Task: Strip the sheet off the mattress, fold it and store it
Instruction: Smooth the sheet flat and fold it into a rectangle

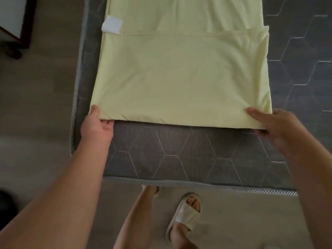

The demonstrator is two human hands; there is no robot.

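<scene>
A pale yellow sheet (181,72) lies folded into a long strip on the bare grey mattress (179,151), which has a hexagon quilt pattern. The strip's near end is doubled back over itself, with a seam running across it. My left hand (97,123) pinches the near left corner of the fold, thumb on top and fingers underneath. My right hand (271,124) pinches the near right corner the same way. A white label (112,25) sticks out at the sheet's left edge further up.
The mattress's piped edge (197,184) runs across just in front of my legs; one foot wears a beige slipper (185,212). Brown floor (36,105) lies to the left, with a dark-framed piece of furniture (18,24) at the top left corner.
</scene>
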